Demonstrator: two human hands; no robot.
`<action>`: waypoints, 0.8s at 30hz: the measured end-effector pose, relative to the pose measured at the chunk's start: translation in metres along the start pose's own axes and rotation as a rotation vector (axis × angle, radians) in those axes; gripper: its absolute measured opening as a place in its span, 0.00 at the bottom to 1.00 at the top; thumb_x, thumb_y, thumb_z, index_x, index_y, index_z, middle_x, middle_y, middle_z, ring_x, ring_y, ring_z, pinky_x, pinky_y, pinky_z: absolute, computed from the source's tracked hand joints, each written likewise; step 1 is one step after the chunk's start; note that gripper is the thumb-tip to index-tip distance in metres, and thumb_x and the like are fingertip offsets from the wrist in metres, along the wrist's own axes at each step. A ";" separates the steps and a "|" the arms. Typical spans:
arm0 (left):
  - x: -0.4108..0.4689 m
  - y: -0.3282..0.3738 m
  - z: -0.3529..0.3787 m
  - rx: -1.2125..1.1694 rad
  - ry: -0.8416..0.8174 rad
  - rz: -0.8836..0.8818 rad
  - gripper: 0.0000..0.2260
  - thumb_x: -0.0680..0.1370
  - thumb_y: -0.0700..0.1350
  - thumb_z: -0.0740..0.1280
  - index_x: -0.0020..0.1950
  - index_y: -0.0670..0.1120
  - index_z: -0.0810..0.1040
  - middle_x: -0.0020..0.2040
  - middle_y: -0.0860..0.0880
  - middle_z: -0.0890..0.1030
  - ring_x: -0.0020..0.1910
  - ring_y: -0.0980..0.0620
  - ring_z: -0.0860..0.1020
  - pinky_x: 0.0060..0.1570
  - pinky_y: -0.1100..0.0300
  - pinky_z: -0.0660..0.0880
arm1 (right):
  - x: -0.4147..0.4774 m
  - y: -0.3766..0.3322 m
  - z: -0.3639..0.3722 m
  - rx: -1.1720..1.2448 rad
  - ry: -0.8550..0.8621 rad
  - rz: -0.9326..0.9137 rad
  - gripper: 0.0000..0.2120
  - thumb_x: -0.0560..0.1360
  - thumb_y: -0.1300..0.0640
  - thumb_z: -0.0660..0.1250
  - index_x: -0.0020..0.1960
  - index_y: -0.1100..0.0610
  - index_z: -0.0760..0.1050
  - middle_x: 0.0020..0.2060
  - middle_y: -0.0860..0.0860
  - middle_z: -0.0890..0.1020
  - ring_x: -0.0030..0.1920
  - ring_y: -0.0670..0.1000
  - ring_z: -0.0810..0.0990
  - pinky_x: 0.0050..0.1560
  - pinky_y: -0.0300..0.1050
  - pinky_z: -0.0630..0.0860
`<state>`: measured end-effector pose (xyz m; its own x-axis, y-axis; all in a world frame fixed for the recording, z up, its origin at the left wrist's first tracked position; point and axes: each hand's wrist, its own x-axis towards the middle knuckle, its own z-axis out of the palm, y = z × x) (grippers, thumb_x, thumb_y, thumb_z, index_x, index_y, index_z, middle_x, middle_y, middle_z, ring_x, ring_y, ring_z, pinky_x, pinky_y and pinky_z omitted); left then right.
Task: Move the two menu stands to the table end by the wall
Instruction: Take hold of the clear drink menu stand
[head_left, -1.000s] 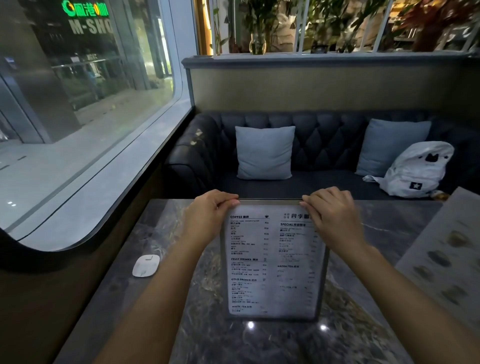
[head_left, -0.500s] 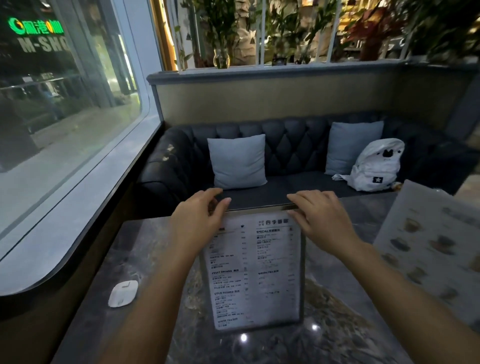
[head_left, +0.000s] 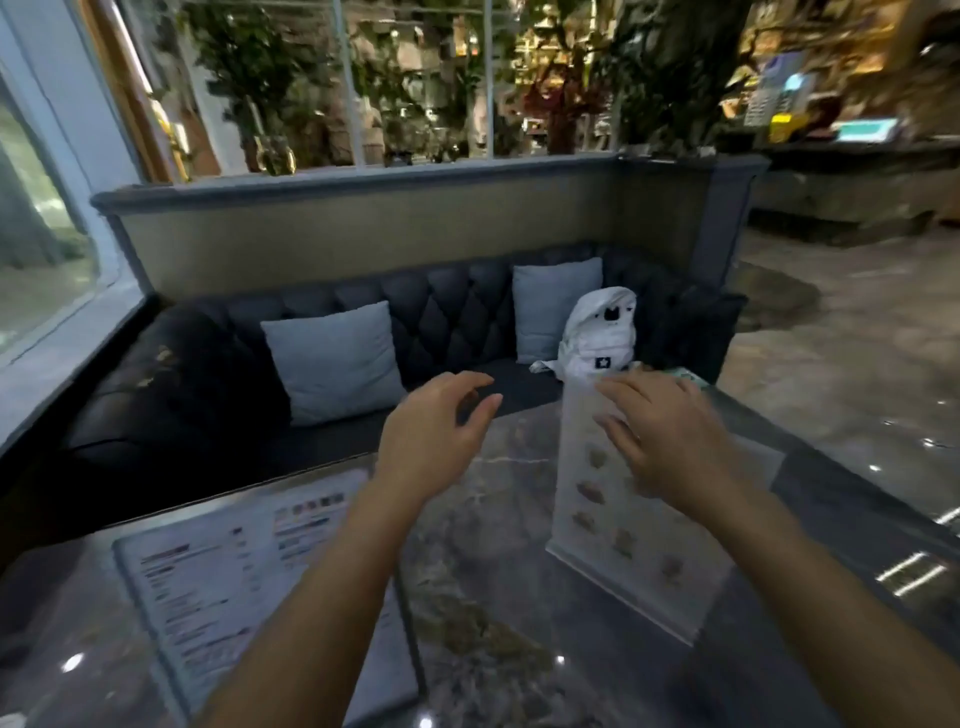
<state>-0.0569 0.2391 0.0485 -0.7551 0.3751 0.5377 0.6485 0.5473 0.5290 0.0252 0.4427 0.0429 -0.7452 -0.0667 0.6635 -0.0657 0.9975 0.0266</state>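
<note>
A text menu stand (head_left: 218, 587) with dark printed lines stands on the marble table (head_left: 498, 519) at the lower left, free of both hands. A second menu stand (head_left: 623, 525), pale with food pictures, stands upright at the right. My right hand (head_left: 670, 441) hovers in front of its upper part with fingers spread; whether it touches the stand I cannot tell. My left hand (head_left: 436, 436) is in the air over the table between the two stands, fingers apart and curled, holding nothing.
A dark tufted sofa (head_left: 441, 312) runs behind the table with two grey cushions (head_left: 332, 364) and a white backpack (head_left: 597, 332). A window and wall ledge (head_left: 52, 364) lie to the left. An open shiny floor (head_left: 841, 364) lies to the right.
Both hands have let go of the text menu stand's top edge. The view has swung right, and the hands now reach toward the picture menu stand.
</note>
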 end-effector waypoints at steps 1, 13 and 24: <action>0.006 0.007 0.012 -0.009 -0.016 0.010 0.12 0.76 0.50 0.64 0.56 0.49 0.77 0.47 0.46 0.81 0.45 0.49 0.78 0.47 0.49 0.76 | -0.005 0.012 -0.005 -0.019 -0.004 0.019 0.12 0.70 0.56 0.63 0.50 0.60 0.77 0.44 0.57 0.83 0.43 0.58 0.81 0.42 0.51 0.74; 0.044 0.047 0.107 -0.065 -0.110 0.140 0.12 0.77 0.41 0.63 0.59 0.44 0.77 0.59 0.43 0.77 0.58 0.47 0.72 0.56 0.65 0.62 | -0.051 0.089 -0.019 0.006 -0.054 0.118 0.11 0.72 0.58 0.66 0.52 0.62 0.76 0.43 0.61 0.82 0.42 0.61 0.80 0.41 0.53 0.76; 0.049 0.036 0.120 -0.006 -0.090 0.071 0.09 0.75 0.41 0.66 0.52 0.45 0.81 0.54 0.44 0.81 0.55 0.47 0.74 0.55 0.59 0.67 | -0.059 0.106 -0.010 0.168 -0.058 0.206 0.05 0.73 0.61 0.65 0.42 0.62 0.77 0.36 0.60 0.82 0.37 0.62 0.78 0.34 0.53 0.73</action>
<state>-0.0818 0.3672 0.0151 -0.7129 0.4787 0.5125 0.7008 0.5125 0.4961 0.0687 0.5525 0.0145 -0.7907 0.1316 0.5979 -0.0138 0.9726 -0.2323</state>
